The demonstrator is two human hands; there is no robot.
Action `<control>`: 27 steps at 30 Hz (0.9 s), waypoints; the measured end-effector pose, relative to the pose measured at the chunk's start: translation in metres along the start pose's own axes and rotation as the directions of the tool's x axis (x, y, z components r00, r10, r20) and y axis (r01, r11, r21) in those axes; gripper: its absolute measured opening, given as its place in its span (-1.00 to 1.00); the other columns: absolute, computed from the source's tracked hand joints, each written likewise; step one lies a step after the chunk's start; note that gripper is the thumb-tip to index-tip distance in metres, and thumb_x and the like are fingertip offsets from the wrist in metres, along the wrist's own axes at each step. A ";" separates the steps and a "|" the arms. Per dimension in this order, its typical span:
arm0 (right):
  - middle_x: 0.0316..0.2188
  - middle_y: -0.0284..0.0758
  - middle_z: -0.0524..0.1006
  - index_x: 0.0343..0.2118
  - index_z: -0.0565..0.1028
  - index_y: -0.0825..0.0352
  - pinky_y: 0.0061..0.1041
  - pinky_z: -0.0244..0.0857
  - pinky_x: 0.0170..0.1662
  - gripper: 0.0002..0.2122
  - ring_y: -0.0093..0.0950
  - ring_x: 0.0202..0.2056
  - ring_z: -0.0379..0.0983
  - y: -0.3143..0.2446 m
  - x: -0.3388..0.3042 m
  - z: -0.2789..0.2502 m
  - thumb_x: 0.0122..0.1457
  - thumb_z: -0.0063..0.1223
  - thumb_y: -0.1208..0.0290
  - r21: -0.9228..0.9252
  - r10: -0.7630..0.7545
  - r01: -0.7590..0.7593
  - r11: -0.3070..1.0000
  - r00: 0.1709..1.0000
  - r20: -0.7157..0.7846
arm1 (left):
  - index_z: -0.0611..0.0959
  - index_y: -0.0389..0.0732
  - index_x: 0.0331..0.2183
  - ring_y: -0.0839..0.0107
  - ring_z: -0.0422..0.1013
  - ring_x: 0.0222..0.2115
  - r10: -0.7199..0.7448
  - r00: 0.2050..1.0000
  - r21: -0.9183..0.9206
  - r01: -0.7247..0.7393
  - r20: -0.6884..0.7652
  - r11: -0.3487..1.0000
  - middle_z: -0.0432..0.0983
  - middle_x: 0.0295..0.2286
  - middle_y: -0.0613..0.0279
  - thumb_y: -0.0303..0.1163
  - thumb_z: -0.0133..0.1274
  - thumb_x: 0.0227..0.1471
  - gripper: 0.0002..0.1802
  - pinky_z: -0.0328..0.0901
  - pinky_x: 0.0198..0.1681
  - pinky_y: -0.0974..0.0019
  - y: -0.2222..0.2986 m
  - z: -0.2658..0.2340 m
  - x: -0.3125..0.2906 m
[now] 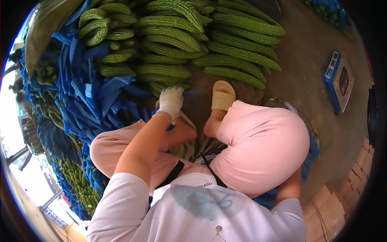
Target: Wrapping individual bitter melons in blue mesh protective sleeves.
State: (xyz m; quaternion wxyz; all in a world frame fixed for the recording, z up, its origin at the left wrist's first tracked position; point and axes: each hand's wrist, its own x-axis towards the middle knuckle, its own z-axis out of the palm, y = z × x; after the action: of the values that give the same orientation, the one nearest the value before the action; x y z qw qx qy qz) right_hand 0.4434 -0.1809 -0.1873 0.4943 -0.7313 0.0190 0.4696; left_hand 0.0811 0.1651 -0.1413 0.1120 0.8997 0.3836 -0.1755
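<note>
My left hand (171, 102), in a white striped knit glove, reaches forward between my knees. It is at the near end of the middle pile of bitter melons (169, 36), by a small bitter melon (158, 88). Its fingers point away and down, so their grip is hidden. Blue foam net sleeves (86, 92) lie heaped to the left of this hand. A bit of blue shows under the wrist. My right forearm (291, 186) goes down beside my right thigh, and the right hand is hidden behind the leg.
More bitter melons lie in stacks at left (115, 36) and right (244, 44). A blue digital scale (338, 82) stands on the floor at right. Cardboard boxes (328, 211) are at lower right. Netted green produce (78, 177) fills the far left. My slippered foot (223, 97) is near the stacks.
</note>
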 end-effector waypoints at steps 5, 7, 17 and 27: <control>-0.18 -0.17 0.50 -0.02 0.39 0.43 -0.54 0.29 -0.09 -0.68 -0.50 -0.21 0.45 -0.136 -0.072 0.137 0.20 -0.11 0.40 -0.061 -0.316 0.347 0.936 0.902 0.293 | 0.54 -0.23 -0.29 0.06 0.40 -0.34 -0.029 0.852 -0.651 -0.378 -0.523 0.658 0.46 -0.37 0.02 -0.56 0.07 -0.13 -0.76 0.30 -0.27 0.17 0.057 -0.078 0.025; -0.10 -0.13 0.46 0.07 0.30 0.41 -0.46 0.33 -0.09 -0.46 -0.40 -0.16 0.45 -0.163 -0.073 0.169 0.18 -0.05 0.06 0.068 -0.246 0.245 0.967 0.837 0.488 | 0.51 -0.26 -0.25 0.36 0.39 -0.42 0.008 0.799 -0.626 -0.477 -0.601 0.617 0.42 -0.36 0.15 -0.63 0.05 -0.09 -0.74 0.30 -0.31 0.40 0.079 -0.093 0.025; -0.03 -0.32 0.40 0.15 0.19 0.42 -0.64 0.17 0.05 -0.53 -0.63 -0.06 0.30 -0.134 -0.053 0.236 0.23 -0.06 0.34 0.306 -0.423 0.299 0.904 0.732 0.535 | 0.48 -0.27 -0.19 0.60 0.32 -0.27 0.054 0.997 -0.938 0.071 0.056 -0.340 0.41 -0.29 0.34 -0.46 -0.01 0.10 -0.79 0.25 -0.14 0.47 0.118 -0.109 0.009; -0.20 -0.39 0.46 0.04 0.35 0.40 -0.67 0.27 -0.06 -0.58 -0.63 -0.21 0.38 -0.118 -0.047 0.228 0.19 0.00 0.25 0.350 -0.225 0.027 0.936 0.814 0.536 | 0.54 -0.22 -0.32 0.69 0.29 -0.37 -0.007 0.998 -0.956 -0.056 -0.056 -0.288 0.45 -0.40 0.42 -0.52 -0.04 0.07 -0.90 0.20 -0.23 0.57 0.101 -0.090 0.013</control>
State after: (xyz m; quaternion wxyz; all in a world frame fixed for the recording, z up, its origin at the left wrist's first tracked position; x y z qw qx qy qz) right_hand 0.3232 0.0278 -0.0866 0.6218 -0.4653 -0.1008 0.6219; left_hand 0.1840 0.1349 -0.0579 0.7845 0.4580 0.3534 0.2231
